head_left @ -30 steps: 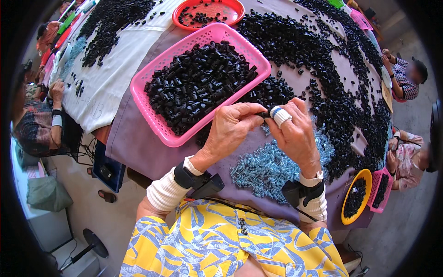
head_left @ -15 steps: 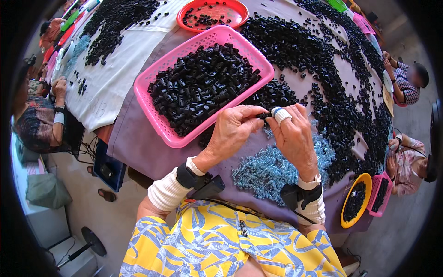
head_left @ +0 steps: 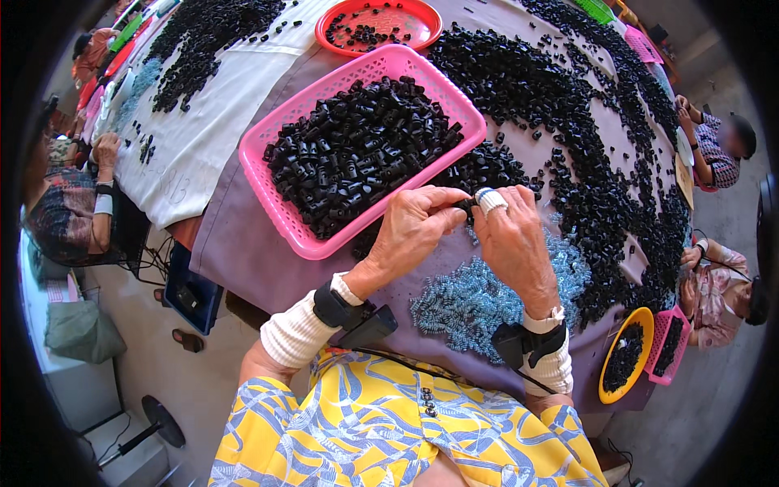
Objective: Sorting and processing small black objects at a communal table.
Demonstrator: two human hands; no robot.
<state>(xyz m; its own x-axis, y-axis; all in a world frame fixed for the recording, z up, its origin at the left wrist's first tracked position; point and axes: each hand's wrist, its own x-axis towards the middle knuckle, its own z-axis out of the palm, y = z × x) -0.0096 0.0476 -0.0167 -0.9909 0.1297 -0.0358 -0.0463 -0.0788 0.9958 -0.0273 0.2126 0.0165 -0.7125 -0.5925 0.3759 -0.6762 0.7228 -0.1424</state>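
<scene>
My left hand (head_left: pixel 415 226) and my right hand (head_left: pixel 513 242) meet fingertip to fingertip over the purple table cover (head_left: pixel 243 252). Between them they pinch a small black plastic piece (head_left: pixel 464 204). A white tape wrap covers one finger of my right hand. Just left of my hands stands a pink basket (head_left: pixel 280 213) heaped with black pieces. A pile of pale blue springs (head_left: pixel 471 302) lies under and in front of my hands. Loose black pieces (head_left: pixel 568 138) spread across the table beyond.
A red round tray (head_left: pixel 422 34) with a few black pieces sits behind the pink basket. A yellow bowl (head_left: pixel 607 390) and a small pink basket (head_left: pixel 659 375) are at the near right edge. Other people sit at the left (head_left: pixel 69 211) and right (head_left: pixel 718 284) sides.
My hands stay joined on the small piece, with only slight finger shifts. The view has tilted a little.
</scene>
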